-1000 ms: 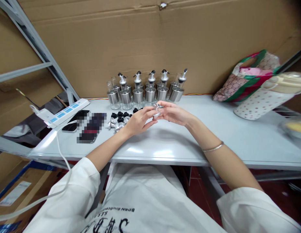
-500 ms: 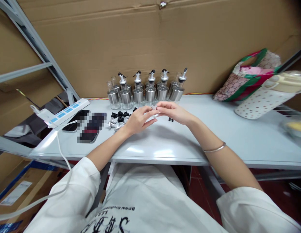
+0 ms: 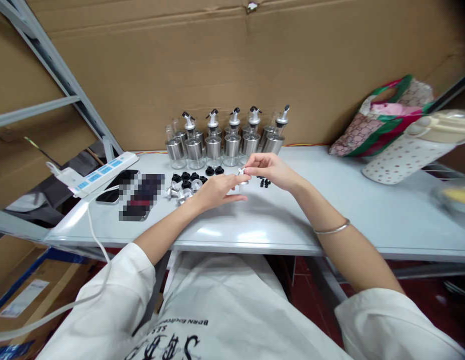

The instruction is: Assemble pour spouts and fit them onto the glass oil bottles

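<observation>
Compared with the earlier frame, the right hand (image 3: 269, 170) is more curled and its fingertips come together at the top of the small silvery piece (image 3: 241, 172), while the fingers of the left hand (image 3: 217, 191) reach straighter, with the thumb stretched out below. The left hand holds the piece among its fingers, thumb well apart from them; the right hand pinches its upper end, and the piece sits just above the counter (image 3: 292, 210), between the hands. Two black stoppers (image 3: 214, 170) now show fully behind the left hand, and more of the tiny black parts (image 3: 265, 182) can be seen beside the right. The counter is smooth, pale grey and glossy, with bright reflections near its front edge. On it, upright glass bottles (image 3: 195, 151) stand in rows, each wrapped in a brushed-metal band; five in front carry silvery pourers with black tips. To the left of the hands lie rounded, ridged black caps (image 3: 185, 176) and shiny, flared pourer pieces (image 3: 180, 192). Further left are a white power strip (image 3: 105, 172) and two flat phones (image 3: 141, 200), one partly blurred. At the right, a cream-topped jug (image 3: 397, 152) with small spots stands near a soft, patterned bag (image 3: 378, 122), its trim green and red, against brown, creased cardboard (image 3: 217, 60)
</observation>
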Demonstrator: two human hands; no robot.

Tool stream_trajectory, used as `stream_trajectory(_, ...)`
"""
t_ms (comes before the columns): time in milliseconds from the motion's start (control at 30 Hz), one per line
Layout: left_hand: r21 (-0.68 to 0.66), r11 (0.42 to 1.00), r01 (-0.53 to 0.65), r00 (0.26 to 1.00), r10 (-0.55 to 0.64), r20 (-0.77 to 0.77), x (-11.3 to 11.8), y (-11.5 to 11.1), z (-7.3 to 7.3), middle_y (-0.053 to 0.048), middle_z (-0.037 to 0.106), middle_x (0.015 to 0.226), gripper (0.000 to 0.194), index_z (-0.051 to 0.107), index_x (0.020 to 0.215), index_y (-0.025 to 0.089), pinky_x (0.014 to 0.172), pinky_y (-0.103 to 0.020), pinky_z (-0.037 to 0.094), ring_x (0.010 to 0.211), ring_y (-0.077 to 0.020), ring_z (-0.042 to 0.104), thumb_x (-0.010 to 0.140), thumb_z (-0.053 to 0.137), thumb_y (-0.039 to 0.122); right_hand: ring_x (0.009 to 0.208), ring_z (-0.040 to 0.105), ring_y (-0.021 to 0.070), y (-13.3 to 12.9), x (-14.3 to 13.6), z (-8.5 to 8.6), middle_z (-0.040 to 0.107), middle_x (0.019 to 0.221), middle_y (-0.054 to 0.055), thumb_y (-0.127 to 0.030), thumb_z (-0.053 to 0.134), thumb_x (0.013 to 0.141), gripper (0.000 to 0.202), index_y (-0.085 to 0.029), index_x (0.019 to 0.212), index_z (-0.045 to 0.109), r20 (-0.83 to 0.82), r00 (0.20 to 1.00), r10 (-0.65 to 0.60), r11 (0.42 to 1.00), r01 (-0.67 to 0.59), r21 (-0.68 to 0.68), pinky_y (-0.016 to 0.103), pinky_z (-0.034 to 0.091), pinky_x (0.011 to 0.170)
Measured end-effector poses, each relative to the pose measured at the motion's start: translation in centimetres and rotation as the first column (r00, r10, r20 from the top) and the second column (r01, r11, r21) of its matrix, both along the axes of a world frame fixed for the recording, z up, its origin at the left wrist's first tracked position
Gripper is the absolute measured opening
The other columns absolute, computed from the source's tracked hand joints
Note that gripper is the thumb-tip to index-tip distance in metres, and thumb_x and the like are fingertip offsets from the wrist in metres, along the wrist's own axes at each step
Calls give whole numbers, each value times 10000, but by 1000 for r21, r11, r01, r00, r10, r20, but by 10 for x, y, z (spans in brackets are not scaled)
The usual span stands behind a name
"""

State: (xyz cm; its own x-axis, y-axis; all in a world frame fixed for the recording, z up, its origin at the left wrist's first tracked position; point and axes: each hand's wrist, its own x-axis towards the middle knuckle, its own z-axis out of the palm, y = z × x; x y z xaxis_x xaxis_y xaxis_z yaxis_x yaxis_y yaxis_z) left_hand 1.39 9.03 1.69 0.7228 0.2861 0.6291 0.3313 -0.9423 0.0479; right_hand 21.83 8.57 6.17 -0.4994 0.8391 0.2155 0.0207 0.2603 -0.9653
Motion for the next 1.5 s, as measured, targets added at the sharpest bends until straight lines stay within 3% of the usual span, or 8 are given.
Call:
stream_trajectory(267, -195, 980, -40, 994, 19, -108, 4, -4, -4, -21, 661, 738, 388, 576, 1067, 153, 652, -228, 443, 590, -122, 601, 902, 506, 497, 636, 622, 119, -3, -4, 2, 695, 670, 5, -388, 819, 611, 298, -159, 661, 635, 84, 996, -19, 999, 23, -47, 271, 469, 645)
stream_trajectory(667, -204, 976, -77, 983, 40, -180, 4, -12, -1, 35, 616, 603, 392, 602, 1001, 184, 573, -188, 367, 519, -101, 553, 862, 545, 546, 638, 618, 119, -1, -5, 0, 704, 681, 9, -374, 783, 619, 248, -158, 693, 689, 196, 980, 24, 998, -13, -59, 276, 484, 649)
stream_trajectory(800, -220, 973, -74, 984, 35, -176, 4, -11, -2, 25, 616, 641, 348, 586, 1012, 172, 575, -188, 373, 521, -93, 539, 916, 483, 490, 642, 622, 131, -2, -2, 3, 704, 685, 23, -421, 733, 680, 274, -154, 717, 685, 250, 968, 6, 1000, -8, 8, 282, 486, 653)
stream_trajectory(900, -203, 977, -58, 987, 26, -159, 3, -8, -3, 4, 623, 705, 335, 573, 1035, 161, 572, -196, 379, 532, -96, 536, 942, 445, 456, 680, 639, 148, 0, 5, 6, 709, 707, 41, -437, 654, 761, 285, -156, 717, 666, 273, 958, -88, 988, 51, 143, 286, 492, 688)
stream_trajectory(1000, -185, 981, -51, 988, 22, -154, 3, -7, -3, -26, 634, 779, 350, 567, 1070, 161, 600, -205, 400, 603, -113, 583, 951, 425, 459, 711, 651, 173, 6, 16, 5, 721, 740, 56, -358, 611, 797, 216, -159, 739, 670, 422, 854, -305, 922, 154, 355, 287, 488, 699)
stream_trajectory(1133, -189, 980, -61, 987, 31, -157, 4, -9, -2, -47, 646, 832, 383, 563, 1108, 165, 633, -215, 427, 648, -126, 611, 954, 404, 478, 788, 676, 211, 16, 31, -3, 749, 827, 82, -160, 550, 797, 168, -146, 796, 718, 650, 562, -511, 824, 104, 557, 296, 478, 766)
stream_trajectory(1300, -225, 972, -66, 983, 25, -180, 4, -9, -2, -48, 655, 852, 403, 562, 1132, 165, 653, -225, 442, 640, -126, 609, 952, 400, 487, 814, 678, 213, 24, 43, -13, 759, 874, 95, -66, 534, 763, 235, -120, 836, 751, 787, 367, -495, 858, 64, 510, 266, 472, 746)
stream_trajectory(1500, -232, 970, -75, 981, 30, -192, 4, -10, -2, -50, 668, 872, 374, 566, 1135, 168, 648, -232, 443, 631, -131, 615, 949, 428, 462, 800, 679, 212, 29, 47, -16, 762, 867, 88, -57, 548, 746, 250, -136, 833, 768, 862, 287, -419, 905, 54, 422, 247, 466, 698)
